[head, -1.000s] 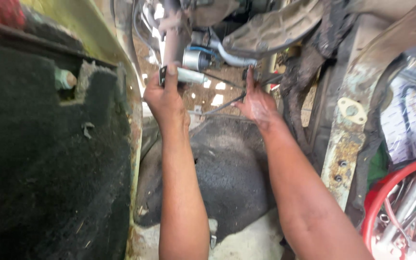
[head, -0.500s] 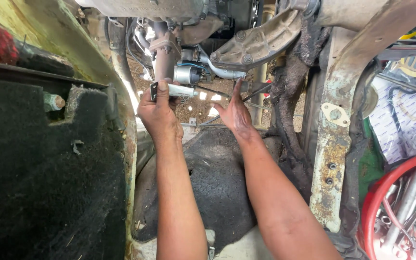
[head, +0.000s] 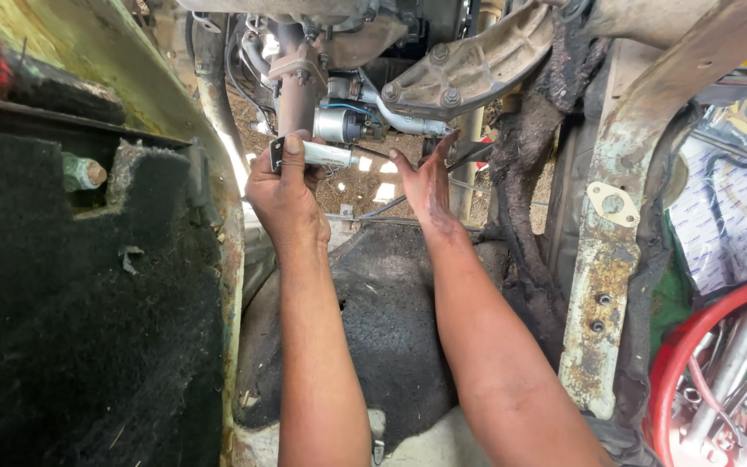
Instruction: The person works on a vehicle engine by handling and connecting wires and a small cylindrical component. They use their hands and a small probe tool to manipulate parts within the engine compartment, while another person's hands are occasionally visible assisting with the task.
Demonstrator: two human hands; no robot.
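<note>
The small silver cylinder (head: 322, 155) lies with its long axis level, a dark bracket end toward the left and a thin dark rod sticking out toward the right. It looks like dull metal, smudged with grime. It sits low in the open footwell, just under a steering column (head: 294, 82). The left hand (head: 285, 192) has its fingers clamped around the cylinder's left part. The right hand (head: 426, 180) is open, fingers apart, near the rod's tip. Worn black carpet (head: 382, 329) lies below; a red tub (head: 719, 380) of tools stands far right.
</note>
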